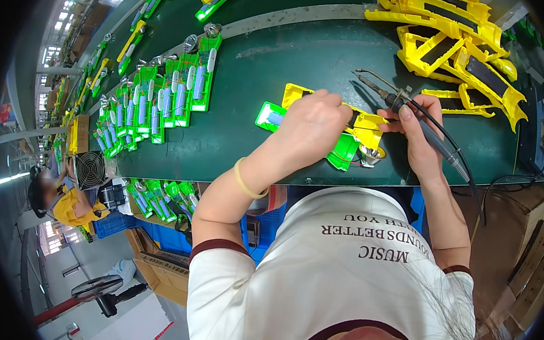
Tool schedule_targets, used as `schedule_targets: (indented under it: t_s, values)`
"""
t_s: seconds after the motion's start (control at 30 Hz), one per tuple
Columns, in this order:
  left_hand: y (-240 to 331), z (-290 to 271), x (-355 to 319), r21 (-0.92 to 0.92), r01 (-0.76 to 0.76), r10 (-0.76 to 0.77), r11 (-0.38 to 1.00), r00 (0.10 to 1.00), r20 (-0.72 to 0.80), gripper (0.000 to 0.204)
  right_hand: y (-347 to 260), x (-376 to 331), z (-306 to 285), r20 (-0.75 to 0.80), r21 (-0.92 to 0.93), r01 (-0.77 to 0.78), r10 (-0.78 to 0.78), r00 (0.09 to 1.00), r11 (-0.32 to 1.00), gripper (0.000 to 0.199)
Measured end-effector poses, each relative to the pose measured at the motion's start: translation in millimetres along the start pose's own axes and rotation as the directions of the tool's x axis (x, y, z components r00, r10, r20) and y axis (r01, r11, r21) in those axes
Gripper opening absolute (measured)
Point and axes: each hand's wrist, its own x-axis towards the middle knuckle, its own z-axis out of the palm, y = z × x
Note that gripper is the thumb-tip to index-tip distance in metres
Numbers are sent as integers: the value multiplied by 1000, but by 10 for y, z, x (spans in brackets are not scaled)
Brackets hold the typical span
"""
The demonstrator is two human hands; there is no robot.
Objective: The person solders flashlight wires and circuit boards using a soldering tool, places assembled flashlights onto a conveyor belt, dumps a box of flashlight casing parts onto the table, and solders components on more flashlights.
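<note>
My left hand (315, 126) is closed over a yellow plastic shell (369, 131). What its fingers pinch is hidden under the hand. My right hand (419, 132) grips a soldering iron (433, 137) with a thin metal feed tube beside its tip, which points up and left, away from the shell. The right fingertips come close to the shell's right end; I cannot tell if they touch. Partly under the shell lies a green flashlight half (343, 152) with a blue battery (276, 118) at its left and a shiny round reflector (371, 155) at its right.
Rows of green flashlight halves (180, 96) with batteries and wires cover the left of the green bench (273, 51). Yellow shells (471, 64) are heaped at the far right. The iron's black cable (470, 194) drops over the bench edge. Another person (73, 204) sits far left.
</note>
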Motion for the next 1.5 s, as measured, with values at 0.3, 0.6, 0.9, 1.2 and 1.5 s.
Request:
schedule_targets:
  t_s: [0.3, 0.6, 0.9, 1.2, 1.5]
  values:
    - [58, -384, -257, -971, 178, -491, -161, 838, 236, 12, 33, -2, 3, -44, -83, 33, -37, 998, 996, 30]
    - [-371, -269, -426, -458, 244, -390, 855, 884, -257, 3, -24, -84, 157, -13, -90, 95, -96, 995, 991, 26]
    - [-659, -287, -219, -151, 126, -112, 980, 989, 94, 7, 91, -56, 366, 71, -265, -14, 33, 997, 964, 27]
    - [-687, -303, -180, -88, 121, -106, 989, 980, 167, 7, 167, 28, 371, 141, -370, 50, 3, 990, 928, 28]
    - [-648, -363, -80, 43, 131, -138, 990, 952, 274, 6, 19, -127, 297, 83, -233, -32, 52, 995, 972, 26]
